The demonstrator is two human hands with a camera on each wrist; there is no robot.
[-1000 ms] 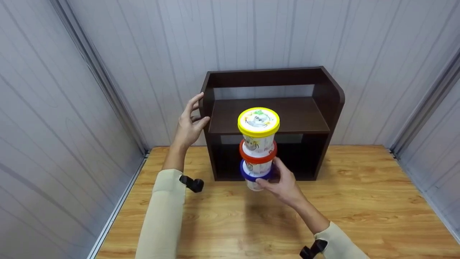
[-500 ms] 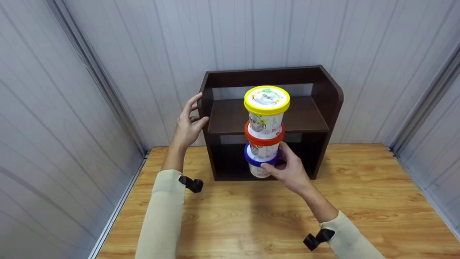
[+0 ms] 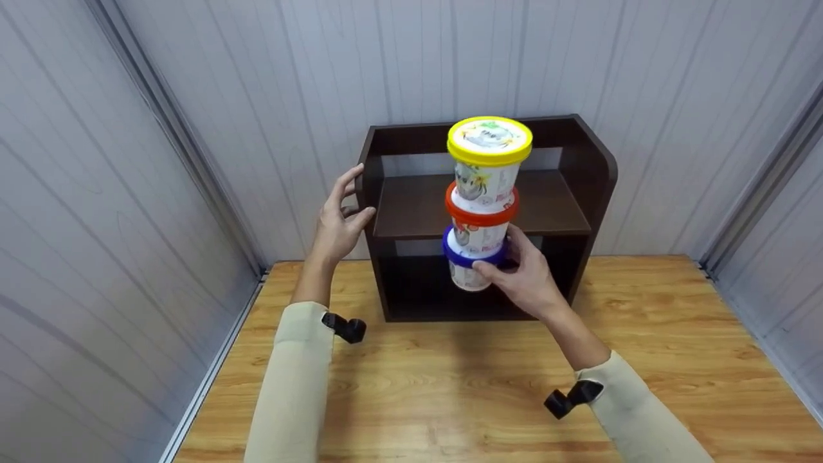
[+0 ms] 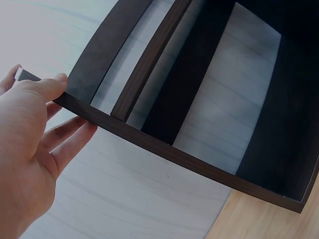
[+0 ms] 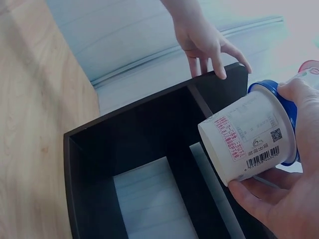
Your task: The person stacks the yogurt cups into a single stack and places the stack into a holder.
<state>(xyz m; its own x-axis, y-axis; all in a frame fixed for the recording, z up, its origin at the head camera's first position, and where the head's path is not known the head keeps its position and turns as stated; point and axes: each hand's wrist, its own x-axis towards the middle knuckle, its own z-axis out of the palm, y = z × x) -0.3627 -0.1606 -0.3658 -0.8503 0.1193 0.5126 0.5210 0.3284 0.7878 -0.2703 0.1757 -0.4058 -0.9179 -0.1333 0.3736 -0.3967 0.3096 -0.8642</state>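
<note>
My right hand point(image 3: 530, 276) grips the lowest of three stacked white tubs, the blue-lidded tub point(image 3: 468, 276), around its lid and side. On it stands a red-lidded tub point(image 3: 474, 236), topped by a yellow-lidded tub point(image 3: 482, 183). The stack is held in the air before a dark brown two-tier shelf point(image 3: 411, 206). In the right wrist view, the blue-lidded tub point(image 5: 249, 134) shows a barcode and pink print; the upper tubs are mostly out of that frame. My left hand point(image 3: 337, 228) holds the shelf's left side panel point(image 4: 149, 144), thumb on one face and fingers on the other.
The shelf stands on a wood-grain surface point(image 3: 398, 386) against a pale panelled back wall point(image 3: 257, 116). More wall panels rise at left and right. A middle board point(image 3: 411, 225) divides the shelf's upper tier from its dark lower compartment point(image 3: 415, 289).
My right hand has raised the stack of tubs and shifted it slightly right, from in front of the lower compartment to in front of the upper tier. My left hand stays on the side panel.
</note>
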